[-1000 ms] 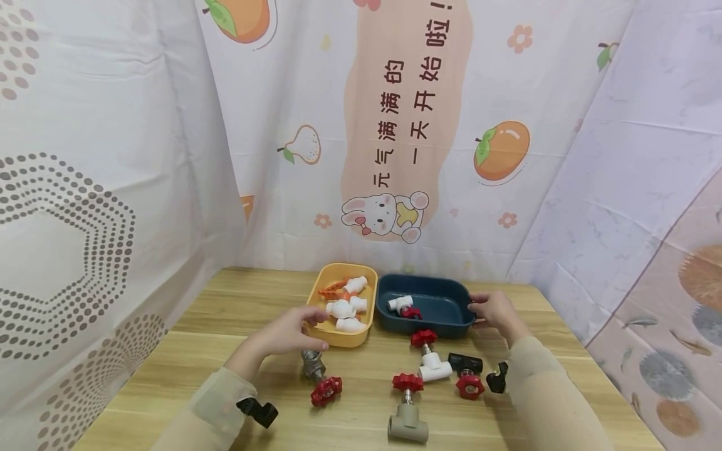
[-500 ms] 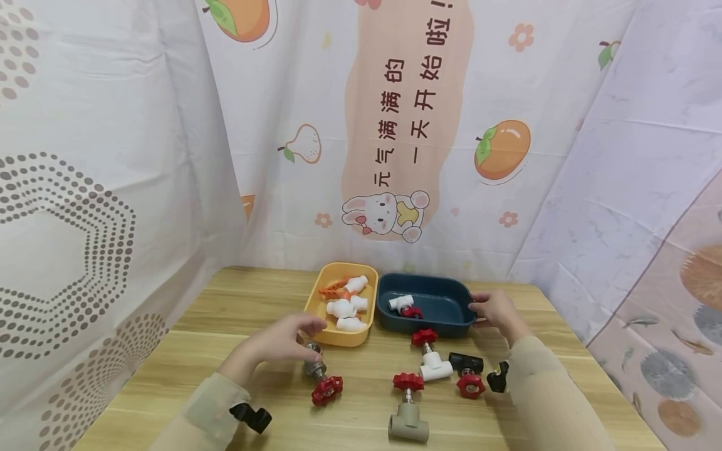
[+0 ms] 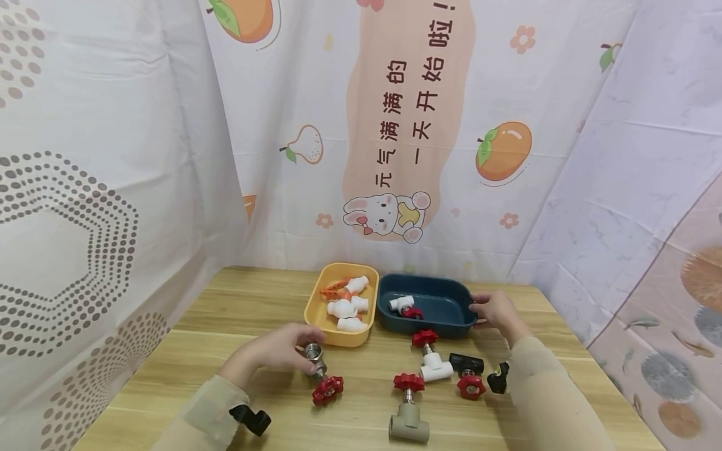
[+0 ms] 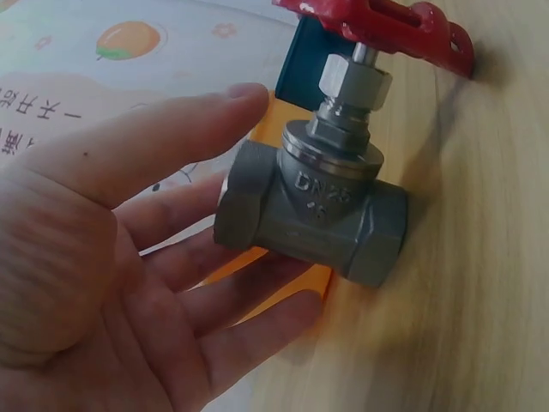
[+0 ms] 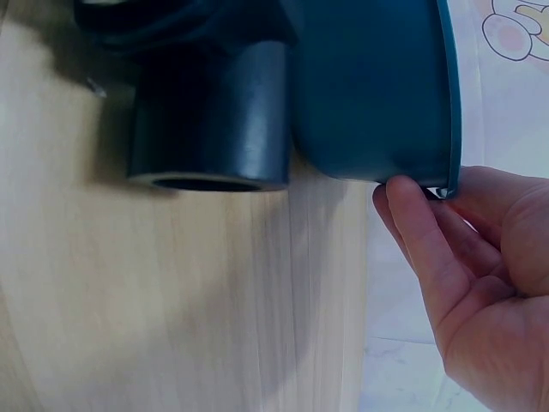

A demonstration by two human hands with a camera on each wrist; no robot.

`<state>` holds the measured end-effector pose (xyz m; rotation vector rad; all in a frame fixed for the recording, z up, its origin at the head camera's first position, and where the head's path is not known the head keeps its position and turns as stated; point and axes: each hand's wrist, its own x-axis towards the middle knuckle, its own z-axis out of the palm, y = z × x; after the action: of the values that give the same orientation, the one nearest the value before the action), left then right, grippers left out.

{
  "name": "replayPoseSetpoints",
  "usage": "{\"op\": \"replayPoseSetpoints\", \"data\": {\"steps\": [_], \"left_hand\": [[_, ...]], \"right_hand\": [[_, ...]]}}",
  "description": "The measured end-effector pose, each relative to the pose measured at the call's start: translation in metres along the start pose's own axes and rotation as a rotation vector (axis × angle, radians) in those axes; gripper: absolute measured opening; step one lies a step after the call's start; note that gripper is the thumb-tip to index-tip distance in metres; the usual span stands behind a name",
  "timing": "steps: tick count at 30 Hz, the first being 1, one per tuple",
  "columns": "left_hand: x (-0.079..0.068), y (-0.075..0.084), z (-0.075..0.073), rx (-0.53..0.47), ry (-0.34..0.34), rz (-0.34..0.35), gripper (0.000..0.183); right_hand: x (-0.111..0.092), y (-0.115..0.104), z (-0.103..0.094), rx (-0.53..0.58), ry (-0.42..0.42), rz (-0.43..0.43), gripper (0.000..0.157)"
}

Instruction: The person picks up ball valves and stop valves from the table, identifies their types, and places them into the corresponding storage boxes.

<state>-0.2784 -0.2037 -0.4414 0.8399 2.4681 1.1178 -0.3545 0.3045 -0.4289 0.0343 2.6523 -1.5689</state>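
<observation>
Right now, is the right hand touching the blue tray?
Touching. The right wrist view shows the right hand with a fingertip against the end of the blue tray, near its rim.

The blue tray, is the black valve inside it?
No, the black valve lies on the wooden table, in front of the blue tray.

My left hand [image 3: 276, 349] has dropped away from the yellow tray [image 3: 345, 339] at its fingertips and come down around the metal valve [image 4: 300, 202], whose body, earlier below my thumb, now sits between thumb and fingers.
</observation>
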Motion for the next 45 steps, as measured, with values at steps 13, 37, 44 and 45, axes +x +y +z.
{"op": "replayPoseSetpoints", "data": {"steps": [13, 37, 44, 45], "left_hand": [[0.001, -0.007, 0.003, -0.019, -0.042, -0.019, 0.053], [0.003, -0.012, 0.004, -0.035, -0.063, -0.005, 0.040], [0.002, -0.014, 0.005, -0.038, -0.062, -0.001, 0.041], [0.001, -0.014, 0.005, -0.038, -0.062, -0.001, 0.041]], "right_hand": [[-0.001, 0.000, 0.000, -0.012, 0.002, 0.005, 0.044], [0.002, 0.001, 0.000, -0.007, 0.015, 0.022, 0.043], [0.002, -0.001, 0.000, -0.013, 0.018, 0.035, 0.043], [0.002, -0.001, 0.001, -0.013, 0.018, 0.034, 0.042]]}}
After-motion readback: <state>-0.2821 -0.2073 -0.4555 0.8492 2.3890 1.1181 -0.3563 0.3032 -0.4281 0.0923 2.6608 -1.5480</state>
